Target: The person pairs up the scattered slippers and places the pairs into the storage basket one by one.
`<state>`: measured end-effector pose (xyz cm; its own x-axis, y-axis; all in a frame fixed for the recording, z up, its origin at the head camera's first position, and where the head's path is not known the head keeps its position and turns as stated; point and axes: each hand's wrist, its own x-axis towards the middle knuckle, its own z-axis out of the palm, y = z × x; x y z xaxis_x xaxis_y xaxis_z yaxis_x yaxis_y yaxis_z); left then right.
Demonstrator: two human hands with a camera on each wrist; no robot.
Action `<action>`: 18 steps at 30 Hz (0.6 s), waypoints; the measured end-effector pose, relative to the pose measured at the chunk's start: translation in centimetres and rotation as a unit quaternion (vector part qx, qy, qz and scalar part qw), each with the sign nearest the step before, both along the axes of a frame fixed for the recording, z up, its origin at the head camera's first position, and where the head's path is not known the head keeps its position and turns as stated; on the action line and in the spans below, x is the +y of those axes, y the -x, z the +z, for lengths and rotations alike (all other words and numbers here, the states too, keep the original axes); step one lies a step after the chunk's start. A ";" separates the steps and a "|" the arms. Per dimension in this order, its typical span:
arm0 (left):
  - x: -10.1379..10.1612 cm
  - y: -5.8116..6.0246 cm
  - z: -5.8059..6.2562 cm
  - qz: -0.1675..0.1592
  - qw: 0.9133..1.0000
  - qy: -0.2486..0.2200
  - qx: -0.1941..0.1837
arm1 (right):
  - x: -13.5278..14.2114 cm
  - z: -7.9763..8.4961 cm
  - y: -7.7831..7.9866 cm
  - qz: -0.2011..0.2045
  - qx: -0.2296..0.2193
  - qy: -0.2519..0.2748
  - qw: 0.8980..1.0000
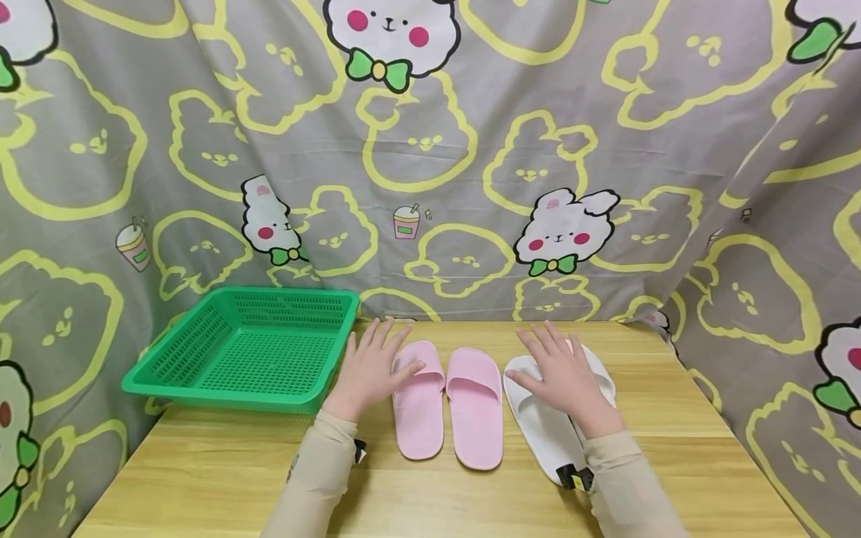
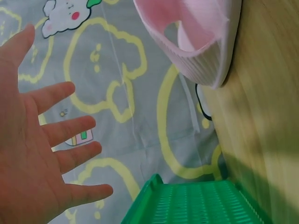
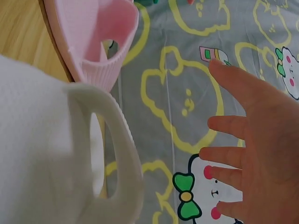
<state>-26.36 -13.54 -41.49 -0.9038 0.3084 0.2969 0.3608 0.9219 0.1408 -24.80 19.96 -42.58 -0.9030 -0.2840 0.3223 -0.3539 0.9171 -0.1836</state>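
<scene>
My left hand (image 1: 368, 370), fingers spread, hovers between the green basket and the left pink slipper (image 1: 420, 418), its thumb overlapping that slipper's strap in the head view. The left wrist view shows the palm (image 2: 28, 154) with nothing in it. A second pink slipper (image 1: 477, 426) lies beside the first, toes pointing away. Over a pair of white slippers (image 1: 548, 430) my right hand (image 1: 568, 381) is held with spread fingers, hiding part of them. In the right wrist view a white slipper (image 3: 37, 140) is close by, apart from the empty right hand (image 3: 261, 144).
A green plastic basket (image 1: 316, 396) with slotted walls stands at the table's left back, nothing in it. The wooden table (image 1: 430, 501) narrows toward the back. A grey cartoon-print cloth (image 1: 457, 179) hangs behind and along both sides.
</scene>
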 end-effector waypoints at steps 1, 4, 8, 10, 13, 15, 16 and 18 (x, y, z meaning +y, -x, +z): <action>0.0 0.1 0.0 -0.001 1.000 0.000 -0.001 | -0.3 -0.1 0.1 0.003 0.003 0.003 1.000; 0.0 0.3 -0.2 -0.006 1.000 -0.003 -0.006 | -1.1 -0.4 0.3 0.011 0.008 0.009 1.000; 0.0 0.8 -0.7 -0.013 1.000 -0.008 -0.007 | -2.3 -1.0 0.8 0.023 0.004 0.013 1.000; 0.0 1.0 -1.1 -0.016 1.000 -0.011 -0.008 | -2.9 -1.2 1.0 0.030 0.002 0.014 0.999; -0.1 1.3 -1.6 -0.015 1.000 -0.011 -0.018 | -3.8 -1.6 1.3 0.041 0.003 0.011 0.999; -0.1 1.4 -1.7 -0.014 1.000 -0.010 -0.024 | -4.3 -1.7 1.5 0.047 0.003 0.009 0.999; -0.2 1.5 -1.8 -0.013 0.999 -0.009 -0.028 | -4.6 -1.8 1.5 0.048 0.000 0.008 0.999; -0.2 1.6 -1.9 -0.012 0.999 -0.008 -0.031 | -5.0 -2.0 1.7 0.050 -0.007 0.007 0.999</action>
